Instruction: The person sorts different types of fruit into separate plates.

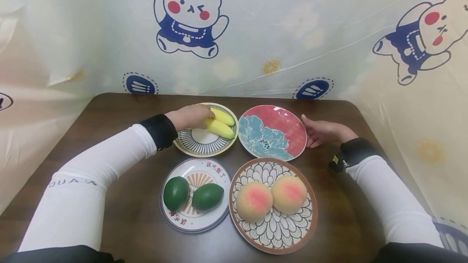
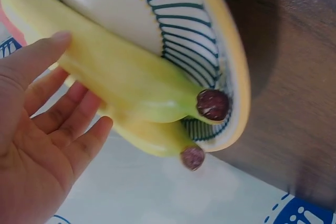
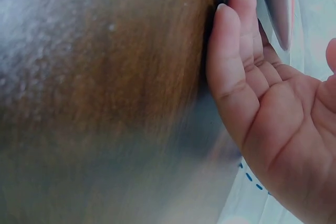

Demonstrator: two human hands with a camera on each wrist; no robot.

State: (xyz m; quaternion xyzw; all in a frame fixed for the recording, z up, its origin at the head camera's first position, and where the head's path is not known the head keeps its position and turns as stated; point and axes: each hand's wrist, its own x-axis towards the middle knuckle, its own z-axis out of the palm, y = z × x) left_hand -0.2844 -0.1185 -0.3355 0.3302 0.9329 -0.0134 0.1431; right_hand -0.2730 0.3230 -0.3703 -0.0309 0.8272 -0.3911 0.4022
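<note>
Two yellow bananas (image 1: 219,128) lie side by side on a yellow-rimmed plate (image 1: 199,149) with dark stripes. My left hand (image 1: 191,117) is at their left ends. In the left wrist view, its thumb lies on the near banana (image 2: 121,74) while the other fingers reach round the far side, the little finger sticking out free. At the right rim of a red plate (image 1: 289,121) with a blue flower is my right hand (image 1: 321,131). Its fingers (image 3: 226,51) stretch out by the plate's edge (image 3: 275,3), with the thumb apart from it.
Nearer on the brown table (image 1: 135,214), a white plate (image 1: 183,222) bears two green, lemon-shaped fruits (image 1: 207,197). Beside it, a brown-rimmed plate (image 1: 272,246) carries two peaches (image 1: 290,194). A patterned curtain (image 1: 263,23) hangs behind the table.
</note>
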